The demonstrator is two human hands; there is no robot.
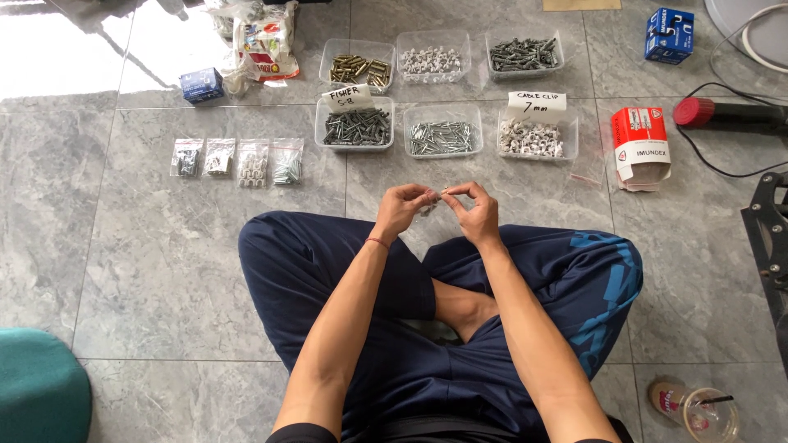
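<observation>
I'm sitting cross-legged on the grey tiled floor [164, 271], looking down at my hands.

Left to right:
- A teal rounded thing [41, 390] is poking in at the near-left corner of the floor.
- Four small filled zip bags [236, 160] are lying in a row left of my knee, just apart from each other.
- A small blue box [202, 84] and a crumpled printed packet [264, 39] are sitting farther out, toward the far-left.
- Six clear plastic trays are sitting in two rows of three in front of me. Far row: brass-coloured parts [356, 67], white clips [432, 57], dark screws [524, 53]. Near row: dark screws [355, 125] under a paper label, silver screws [442, 133], white clips [533, 135] under a second label.
- My left hand [402, 207] and right hand [469, 209] are meeting just in front of the near row, over the floor beyond my crossed shins. Both are pinching, thumb and forefinger tips together, on a small clear bag [432, 201] held between them. Bag is too small to tell what's inside.
- A red and white carton [639, 148] is lying open, right of the trays.
- A second blue box [669, 34] is sitting at the far-right.
- A black tool with a red end [722, 113] is lying near the right edge, black cable running off it.
- A clear plastic cup with a straw [706, 412] is sitting at the near-right corner.
</observation>
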